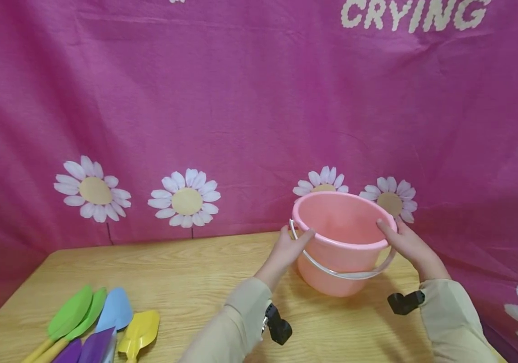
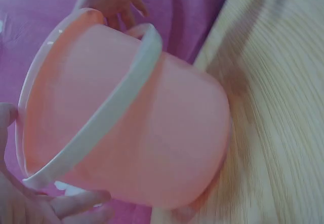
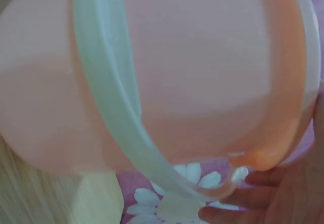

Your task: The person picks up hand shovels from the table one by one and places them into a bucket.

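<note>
A pink plastic bucket with a white handle stands at the right of the table, its handle hanging down over the near side. My left hand holds the bucket's left side, with the thumb at the rim. On the opposite side, my right hand grips the rim, its thumb over the edge and its fingers along the outside. In the left wrist view, the bucket has its base at the wooden table. The right wrist view shows the right hand's fingers beside the handle's end.
At the table's front left lie a yellow toy shovel, a light blue scoop, green shovels and purple tools, close together. A pink cloth printed with daisies hangs behind the table.
</note>
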Demonstrator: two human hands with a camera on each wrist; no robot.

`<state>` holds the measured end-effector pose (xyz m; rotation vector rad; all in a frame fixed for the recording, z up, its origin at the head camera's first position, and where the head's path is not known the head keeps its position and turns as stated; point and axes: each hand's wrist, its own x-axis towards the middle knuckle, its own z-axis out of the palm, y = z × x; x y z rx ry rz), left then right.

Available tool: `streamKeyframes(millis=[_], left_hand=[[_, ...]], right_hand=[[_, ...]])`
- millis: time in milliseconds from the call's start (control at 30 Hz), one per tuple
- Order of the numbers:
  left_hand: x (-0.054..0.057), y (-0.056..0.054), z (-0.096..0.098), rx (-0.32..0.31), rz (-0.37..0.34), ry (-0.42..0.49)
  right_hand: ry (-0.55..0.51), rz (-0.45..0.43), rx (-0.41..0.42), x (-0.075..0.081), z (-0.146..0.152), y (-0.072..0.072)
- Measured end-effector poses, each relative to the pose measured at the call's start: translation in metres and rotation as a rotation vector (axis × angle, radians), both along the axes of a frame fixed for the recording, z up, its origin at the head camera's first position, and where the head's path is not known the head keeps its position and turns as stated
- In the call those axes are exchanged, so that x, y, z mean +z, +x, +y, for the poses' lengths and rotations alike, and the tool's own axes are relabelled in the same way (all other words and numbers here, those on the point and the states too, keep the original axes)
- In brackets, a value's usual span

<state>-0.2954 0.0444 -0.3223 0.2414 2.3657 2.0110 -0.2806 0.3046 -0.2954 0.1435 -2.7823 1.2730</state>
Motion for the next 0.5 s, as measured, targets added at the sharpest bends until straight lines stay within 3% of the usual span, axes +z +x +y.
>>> streamKeyframes(millis=[100,300,500], left_hand=[[0.001,-0.002,0.005,-0.021,-0.053,0.114],[0.004,-0.006,0.010,0.026,-0.219,0.272],[0.006,-0.006,0.007,0.006,-0.240,0.276]], right_hand=[[0.000,-0.023,-0.004,0.000,0.005,-0.002],[0.026,-0.146,0.016,0.001,0.013,-0.005],[0.106,-0.212,0.067,0.007,0.015,-0.009]])
